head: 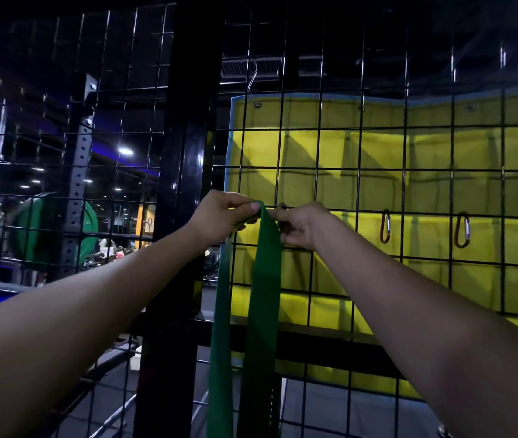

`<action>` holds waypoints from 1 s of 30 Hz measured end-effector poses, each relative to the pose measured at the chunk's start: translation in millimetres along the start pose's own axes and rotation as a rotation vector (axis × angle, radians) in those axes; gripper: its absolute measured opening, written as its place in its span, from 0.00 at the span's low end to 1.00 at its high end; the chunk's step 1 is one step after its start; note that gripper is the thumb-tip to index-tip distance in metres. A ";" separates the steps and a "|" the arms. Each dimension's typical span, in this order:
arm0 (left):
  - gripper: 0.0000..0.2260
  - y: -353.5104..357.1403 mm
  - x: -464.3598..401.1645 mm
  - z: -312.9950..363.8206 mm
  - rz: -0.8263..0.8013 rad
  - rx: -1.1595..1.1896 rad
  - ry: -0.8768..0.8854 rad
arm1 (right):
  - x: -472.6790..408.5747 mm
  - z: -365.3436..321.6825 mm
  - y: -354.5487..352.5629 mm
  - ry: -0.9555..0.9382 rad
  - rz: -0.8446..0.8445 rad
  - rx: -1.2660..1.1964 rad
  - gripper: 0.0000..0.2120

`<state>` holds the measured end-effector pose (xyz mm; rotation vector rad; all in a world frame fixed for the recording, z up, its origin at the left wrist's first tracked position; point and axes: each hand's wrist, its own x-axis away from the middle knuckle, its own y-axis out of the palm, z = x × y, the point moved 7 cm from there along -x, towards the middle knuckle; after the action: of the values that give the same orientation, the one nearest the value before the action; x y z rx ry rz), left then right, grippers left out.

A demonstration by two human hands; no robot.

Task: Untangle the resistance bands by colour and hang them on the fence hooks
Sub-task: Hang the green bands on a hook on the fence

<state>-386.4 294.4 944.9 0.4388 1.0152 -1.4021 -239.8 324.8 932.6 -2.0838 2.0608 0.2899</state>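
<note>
Both arms reach forward, left hand and right hand pinching the green band's top at the fence.

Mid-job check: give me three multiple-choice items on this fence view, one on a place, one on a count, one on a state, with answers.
1. Where is the top of the green band?
A. On the floor
B. At the wire fence, between both hands
C. On the far right carabiner

2. How many empty carabiners hang right of the hands?
A. Two
B. Four
C. None

3. How does the left hand stand?
A. Open and idle
B. Pinching the band
C. Gripping the fence post

Answers:
1 B, the right hand and left hand meet there at the band's top.
2 A, one carabiner and another.
3 B, fingers close on the band's top fold.
</note>
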 end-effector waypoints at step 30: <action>0.09 18.3 -1.3 30.5 -0.062 -0.505 0.351 | -18.4 -2.5 -5.5 -0.186 0.147 0.305 0.17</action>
<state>-359.2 274.6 956.7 0.2807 1.6290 -1.0856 -234.5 341.9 940.1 -1.6691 2.0057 0.1708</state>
